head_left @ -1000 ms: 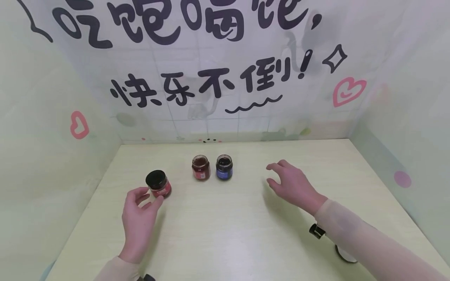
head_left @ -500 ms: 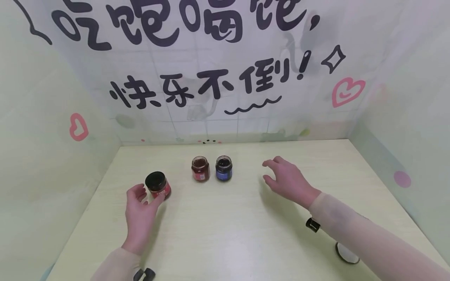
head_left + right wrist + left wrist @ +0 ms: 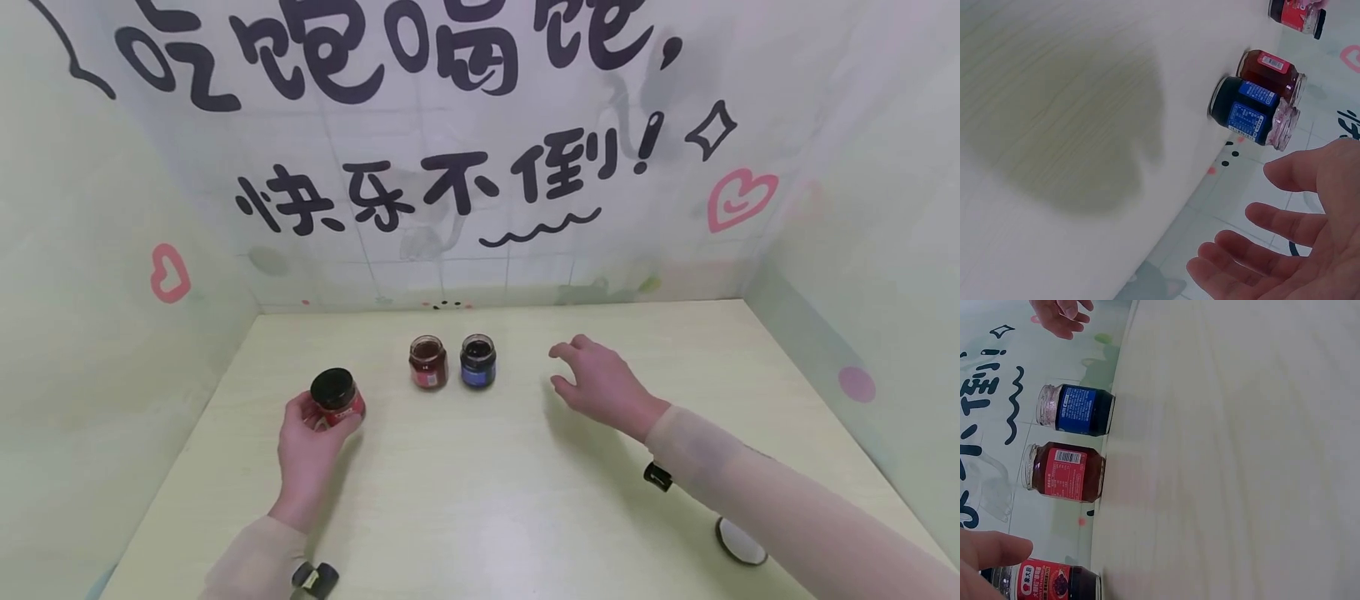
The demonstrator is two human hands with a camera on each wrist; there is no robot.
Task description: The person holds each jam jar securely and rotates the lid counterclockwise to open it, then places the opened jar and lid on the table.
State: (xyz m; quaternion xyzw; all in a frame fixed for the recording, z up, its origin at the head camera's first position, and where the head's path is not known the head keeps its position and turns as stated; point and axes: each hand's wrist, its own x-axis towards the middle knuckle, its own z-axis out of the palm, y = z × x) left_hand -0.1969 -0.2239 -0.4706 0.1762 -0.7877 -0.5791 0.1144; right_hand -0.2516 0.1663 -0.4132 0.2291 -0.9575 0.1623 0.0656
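Note:
On the left of the table stands a jam jar with a black lid and a red label (image 3: 343,412); my left hand (image 3: 311,446) holds its lower part, thumb on the near side and fingers round the left. In the left wrist view, that jar (image 3: 1047,581) shows partly behind the hand. Farther back stand two lidless jars side by side: a red-labelled one (image 3: 428,367) and a blue-labelled one (image 3: 477,365). My right hand (image 3: 603,383) hovers to the right of the blue-labelled jar, its fingers loosely bent and holding nothing; the right wrist view shows a gap to both lidless jars.
A white disc with a dark rim, which looks like an upturned lid (image 3: 741,542), lies beside the right forearm. The pale wooden table (image 3: 480,467) meets a printed back wall (image 3: 450,275) and side walls. Each wrist carries a small black device.
My left hand has moved right and closed round the black-lidded jar, which stays about where it was. My right hand has drifted slightly left towards the blue-labelled jar.

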